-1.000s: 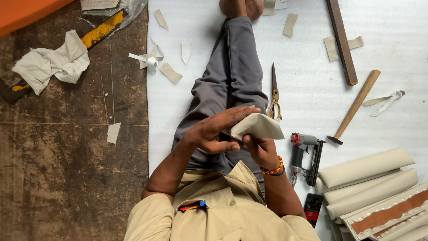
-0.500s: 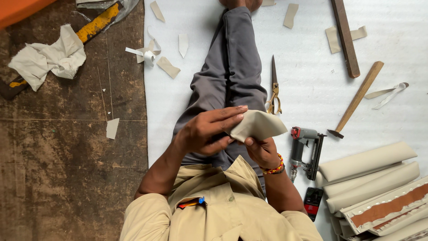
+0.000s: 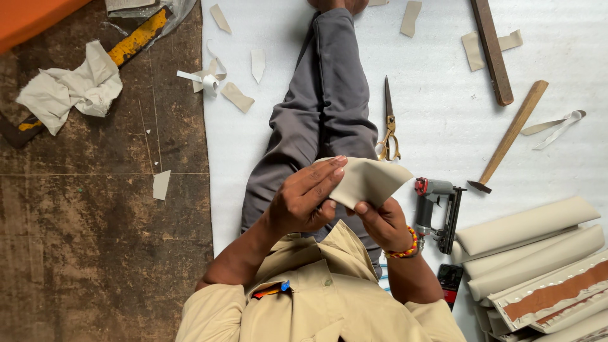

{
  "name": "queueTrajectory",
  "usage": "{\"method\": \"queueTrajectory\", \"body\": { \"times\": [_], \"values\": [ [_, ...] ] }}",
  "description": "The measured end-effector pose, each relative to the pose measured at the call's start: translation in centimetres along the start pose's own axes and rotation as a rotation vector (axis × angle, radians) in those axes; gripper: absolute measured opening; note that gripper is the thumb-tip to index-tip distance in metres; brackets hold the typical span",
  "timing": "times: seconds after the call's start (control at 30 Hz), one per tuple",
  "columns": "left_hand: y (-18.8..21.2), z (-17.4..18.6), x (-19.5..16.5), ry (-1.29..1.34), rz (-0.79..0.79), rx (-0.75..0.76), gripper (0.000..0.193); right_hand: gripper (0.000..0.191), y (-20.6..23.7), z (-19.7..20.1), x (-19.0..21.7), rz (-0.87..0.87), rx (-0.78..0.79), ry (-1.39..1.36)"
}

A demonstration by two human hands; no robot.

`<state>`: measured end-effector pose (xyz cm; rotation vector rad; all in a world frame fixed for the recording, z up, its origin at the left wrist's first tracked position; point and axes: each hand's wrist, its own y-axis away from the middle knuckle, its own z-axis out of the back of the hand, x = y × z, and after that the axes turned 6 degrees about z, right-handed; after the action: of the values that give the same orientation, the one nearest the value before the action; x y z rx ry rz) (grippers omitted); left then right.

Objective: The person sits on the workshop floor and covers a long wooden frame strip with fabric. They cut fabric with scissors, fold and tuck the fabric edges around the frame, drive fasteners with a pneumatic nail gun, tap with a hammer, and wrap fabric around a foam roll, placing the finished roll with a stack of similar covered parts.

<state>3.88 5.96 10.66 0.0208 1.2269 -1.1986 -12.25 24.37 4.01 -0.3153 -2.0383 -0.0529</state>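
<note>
I sit on the floor with my legs in grey trousers (image 3: 320,107) stretched out ahead. Both hands hold a beige fabric-covered piece (image 3: 373,180) above my lap. My left hand (image 3: 307,196) lies over its left part, fingers stretched across the top and thumb beneath. From below, my right hand (image 3: 383,221), with a beaded bracelet at the wrist, grips the piece's lower edge. The part of the piece under my left hand is hidden.
On the white foam sheet (image 3: 443,114): brass-handled scissors (image 3: 388,123), a staple gun (image 3: 437,209), a hammer (image 3: 510,136), a wooden bar (image 3: 491,47), upholstered beige panels (image 3: 529,244) at lower right, fabric scraps (image 3: 235,96). A crumpled cloth (image 3: 69,88) lies on the brown floor at left.
The beige piece has tilted and shifted slightly right in my hands; my left fingers have slid further across its top. The view has drifted a little.
</note>
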Motion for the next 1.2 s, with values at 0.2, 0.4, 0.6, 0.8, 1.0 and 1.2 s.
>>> {"method": "queueTrajectory", "body": {
  "times": [0.2, 0.4, 0.6, 0.8, 1.0, 1.2],
  "values": [
    [0.4, -0.6, -0.4, 0.01, 0.032, -0.041, 0.044, 0.023, 0.0, 0.4, 1.5, -0.084, 0.0, 0.232],
    [0.7, -0.6, 0.0, 0.03, 0.013, -0.015, 0.042, 0.027, 0.0, -0.5, -2.1, 0.063, -0.027, 0.241],
    [1.4, -0.6, 1.8, -0.019, -0.07, 0.023, 0.043, 0.035, 0.0, -1.0, -4.4, 0.127, -0.032, -0.109],
    [2.1, -1.2, 3.0, 0.057, -0.086, 0.055, 0.052, 0.046, -0.3, -0.6, -4.9, 0.171, 0.003, -0.188],
    [2.4, -2.0, 2.9, 0.197, 0.019, 0.064, 0.055, 0.04, -0.4, -1.4, -5.9, 0.217, -0.044, -0.066],
    [1.9, -3.0, 1.0, 0.28, 0.124, -0.067, 0.07, 0.037, -0.6, -2.1, -6.7, 0.289, -0.13, 0.123]
  ]
}}
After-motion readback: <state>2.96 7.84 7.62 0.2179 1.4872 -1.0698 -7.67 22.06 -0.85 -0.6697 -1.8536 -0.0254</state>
